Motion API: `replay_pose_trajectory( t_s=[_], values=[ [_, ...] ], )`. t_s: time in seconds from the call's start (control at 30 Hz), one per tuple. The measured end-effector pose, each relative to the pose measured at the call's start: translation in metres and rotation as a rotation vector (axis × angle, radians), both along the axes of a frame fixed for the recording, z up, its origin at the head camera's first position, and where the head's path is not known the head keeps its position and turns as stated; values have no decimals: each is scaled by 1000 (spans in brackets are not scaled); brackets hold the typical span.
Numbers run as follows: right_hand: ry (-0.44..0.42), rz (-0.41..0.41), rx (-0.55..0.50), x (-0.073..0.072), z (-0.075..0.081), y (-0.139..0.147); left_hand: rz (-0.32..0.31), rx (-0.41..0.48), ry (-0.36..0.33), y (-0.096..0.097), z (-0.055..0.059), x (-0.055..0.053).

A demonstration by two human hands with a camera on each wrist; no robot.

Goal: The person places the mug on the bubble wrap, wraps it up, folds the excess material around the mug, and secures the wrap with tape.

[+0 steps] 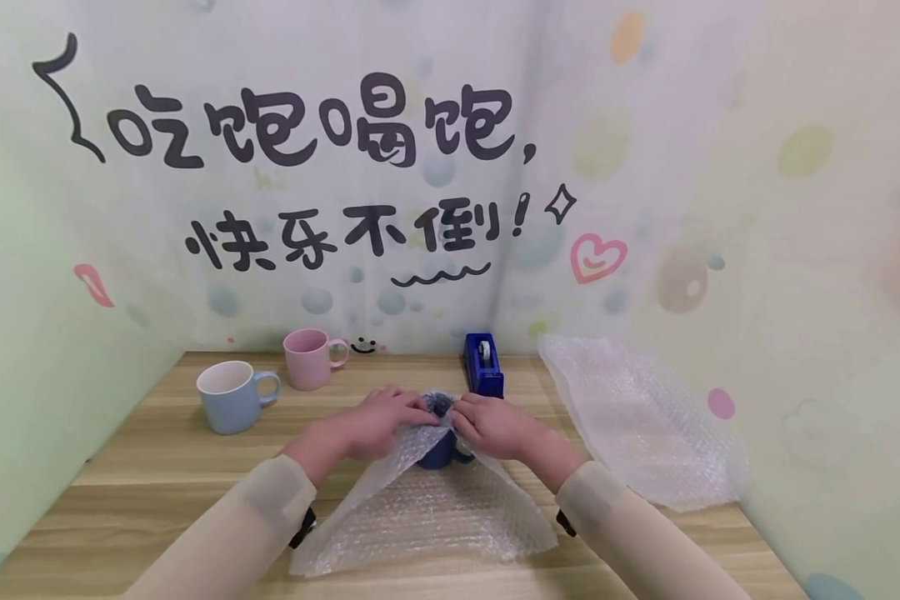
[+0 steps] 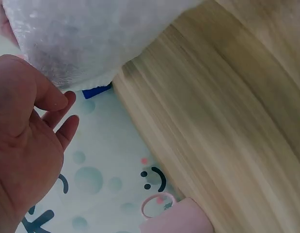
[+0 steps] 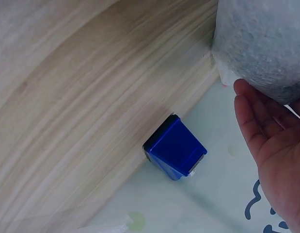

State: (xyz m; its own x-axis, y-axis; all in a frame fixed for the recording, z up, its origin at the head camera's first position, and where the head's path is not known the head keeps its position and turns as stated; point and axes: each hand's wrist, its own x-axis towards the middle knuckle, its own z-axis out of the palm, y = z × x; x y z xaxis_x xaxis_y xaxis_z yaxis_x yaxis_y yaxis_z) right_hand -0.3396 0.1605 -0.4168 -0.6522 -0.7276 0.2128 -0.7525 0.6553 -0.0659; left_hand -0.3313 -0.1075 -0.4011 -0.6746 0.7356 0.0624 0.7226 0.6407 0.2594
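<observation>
A dark blue mug (image 1: 437,454) stands near the middle of the table, partly covered by a sheet of bubble wrap (image 1: 427,521). The sheet rises over the mug's top, and its lower part spreads toward the front. At the upper left of the mug, my left hand (image 1: 381,423) pinches the gathered wrap between thumb and fingers. My right hand (image 1: 497,425) holds the wrap from the other side, close to the left. In the right wrist view, its fingers (image 3: 254,119) curve against the bundled wrap (image 3: 259,46). Much of the mug is hidden behind the wrap.
A light blue mug (image 1: 228,402) and a pink mug (image 1: 307,362) stand at the back left. Behind the right hand is a blue tape dispenser (image 1: 486,371), close to the wall. Another bubble wrap sheet (image 1: 637,425) lies along the table's right side.
</observation>
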Motion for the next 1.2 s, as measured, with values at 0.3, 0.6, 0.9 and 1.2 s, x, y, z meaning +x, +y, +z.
replay_pose_trajectory(
  t_s=[0.3, 0.6, 0.9, 1.2],
  values=[
    [2, -10, -2, 0, -1, -1, -7, -156, 188, 17, 7, -1],
    [-8, -9, -8, -1, -1, 0, 35, -249, 202, 32, 8, 0],
    [-45, 12, 9, -3, 2, -1, 85, 73, 68, 22, -13, -7],
    [-73, 14, 45, -5, 8, -1, -53, 260, 275, 5, -19, -7]
  ],
)
